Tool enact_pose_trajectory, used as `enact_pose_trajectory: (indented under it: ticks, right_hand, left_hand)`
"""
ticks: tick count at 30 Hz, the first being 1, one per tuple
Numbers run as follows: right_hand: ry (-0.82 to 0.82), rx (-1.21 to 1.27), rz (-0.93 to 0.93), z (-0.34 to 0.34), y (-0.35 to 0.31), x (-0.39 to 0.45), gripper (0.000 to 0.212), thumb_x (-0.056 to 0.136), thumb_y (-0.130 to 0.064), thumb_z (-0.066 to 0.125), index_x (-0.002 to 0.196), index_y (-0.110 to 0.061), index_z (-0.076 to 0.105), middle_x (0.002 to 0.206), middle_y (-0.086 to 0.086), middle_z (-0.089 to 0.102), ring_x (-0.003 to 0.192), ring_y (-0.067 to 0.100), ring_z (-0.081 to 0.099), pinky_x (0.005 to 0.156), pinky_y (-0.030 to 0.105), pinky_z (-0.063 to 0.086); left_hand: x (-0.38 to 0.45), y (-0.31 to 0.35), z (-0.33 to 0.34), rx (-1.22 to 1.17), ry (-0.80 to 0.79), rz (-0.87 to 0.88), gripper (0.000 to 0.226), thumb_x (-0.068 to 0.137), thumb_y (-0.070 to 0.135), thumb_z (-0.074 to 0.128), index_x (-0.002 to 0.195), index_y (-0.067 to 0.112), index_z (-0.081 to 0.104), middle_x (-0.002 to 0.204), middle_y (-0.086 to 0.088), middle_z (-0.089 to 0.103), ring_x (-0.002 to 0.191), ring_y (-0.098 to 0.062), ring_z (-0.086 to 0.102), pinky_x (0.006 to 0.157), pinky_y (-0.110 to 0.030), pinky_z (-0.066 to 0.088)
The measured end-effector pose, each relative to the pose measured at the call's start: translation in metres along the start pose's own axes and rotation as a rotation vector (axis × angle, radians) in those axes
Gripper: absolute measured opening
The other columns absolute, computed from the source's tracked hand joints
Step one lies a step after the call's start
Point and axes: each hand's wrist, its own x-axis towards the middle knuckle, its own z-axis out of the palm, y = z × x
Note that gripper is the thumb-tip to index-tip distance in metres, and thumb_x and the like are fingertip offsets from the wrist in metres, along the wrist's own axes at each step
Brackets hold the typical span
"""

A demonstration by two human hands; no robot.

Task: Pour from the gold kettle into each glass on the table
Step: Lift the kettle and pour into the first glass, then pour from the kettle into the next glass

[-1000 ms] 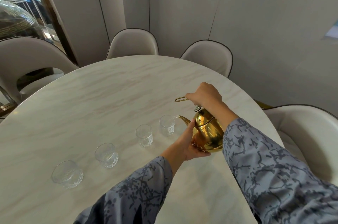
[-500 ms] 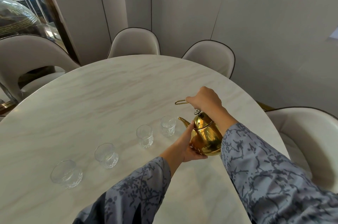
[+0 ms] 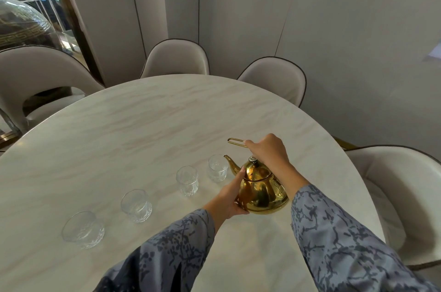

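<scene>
**Q:** how far along are we on the pour?

**A:** From my remote seat, barely started I'd say. The gold kettle [image 3: 262, 190] sits low at the right end of the row on the table [image 3: 143, 129], spout beside the nearest glass [image 3: 217, 168] but not over it. Can't tell if that glass holds anything. The second glass [image 3: 187, 180], third glass [image 3: 136, 205] and far-left glass [image 3: 83, 229] look empty, so probably all four are left.

**Q:** and the hands?

**A:** The right hand [image 3: 268, 151] is clenched round the wire handle [image 3: 236, 142] above the lid. The left hand [image 3: 230, 198] is curled against the kettle's side, steadying it.

**Q:** anything change from a second ago?

**A:** The kettle was tipped toward that glass then; now it's more upright and lower, maybe resting on the table. Grips same, glasses haven't moved.
</scene>
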Motion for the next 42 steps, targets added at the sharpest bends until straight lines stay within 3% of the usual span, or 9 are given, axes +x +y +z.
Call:
enact_pose_trajectory:
  ticks: [6,12,17,22,28,42]
  right_hand:
    - [0.013,0.049,-0.046,0.001,0.006,-0.007,0.048,0.088,-0.044,0.063,0.062,-0.004,0.062,0.058,0.005,0.061,0.049,0.015,0.053,0.049,0.023,0.039]
    - [0.0,0.073,-0.113,0.005,-0.003,-0.02,0.052,0.088,-0.045,0.064,0.063,0.001,0.066,0.057,0.007,0.062,0.049,0.017,0.054,0.052,0.026,0.042]
    - [-0.035,0.033,-0.168,0.01,-0.023,-0.031,0.055,0.089,-0.043,0.064,0.048,-0.011,0.046,0.046,0.001,0.047,0.042,0.015,0.042,0.051,0.026,0.036]
    - [-0.06,-0.015,-0.178,0.023,-0.045,-0.044,0.052,0.088,-0.04,0.065,0.051,-0.012,0.041,0.047,-0.001,0.042,0.042,0.014,0.037,0.047,0.025,0.031]
    - [-0.081,-0.094,-0.151,0.033,-0.066,-0.052,0.047,0.085,-0.041,0.065,0.055,-0.012,0.044,0.051,-0.001,0.048,0.046,0.016,0.043,0.046,0.024,0.031]
    - [-0.105,-0.183,-0.178,0.02,-0.095,-0.064,0.03,0.08,-0.035,0.064,0.066,-0.011,0.054,0.079,0.01,0.073,0.072,0.027,0.067,0.06,0.031,0.048]
  left_hand:
    - [-0.003,-0.003,-0.006,0.032,0.069,0.066,0.076,0.072,0.07,0.066,0.124,0.016,0.054,0.096,-0.005,0.063,0.102,-0.031,0.067,0.095,-0.052,0.055]
    - [-0.02,-0.005,-0.017,0.006,0.071,0.106,0.075,0.073,0.069,0.066,0.126,0.016,0.056,0.107,-0.008,0.066,0.103,-0.031,0.068,0.091,-0.05,0.057]
    - [-0.036,-0.009,-0.029,-0.065,0.046,0.092,0.079,0.074,0.069,0.065,0.131,0.016,0.053,0.119,-0.01,0.063,0.114,-0.034,0.063,0.097,-0.054,0.053]
    - [-0.056,-0.014,-0.046,-0.111,0.036,0.052,0.082,0.078,0.066,0.063,0.14,0.015,0.046,0.145,-0.013,0.049,0.128,-0.037,0.053,0.104,-0.056,0.047]
    - [-0.068,-0.017,-0.056,-0.139,0.005,-0.02,0.085,0.081,0.066,0.058,0.145,0.014,0.037,0.15,-0.016,0.042,0.136,-0.039,0.044,0.108,-0.054,0.042]
    - [-0.087,-0.014,-0.049,-0.218,-0.044,-0.067,0.091,0.082,0.069,0.055,0.149,0.012,0.033,0.15,-0.017,0.042,0.134,-0.039,0.047,0.107,-0.053,0.041]
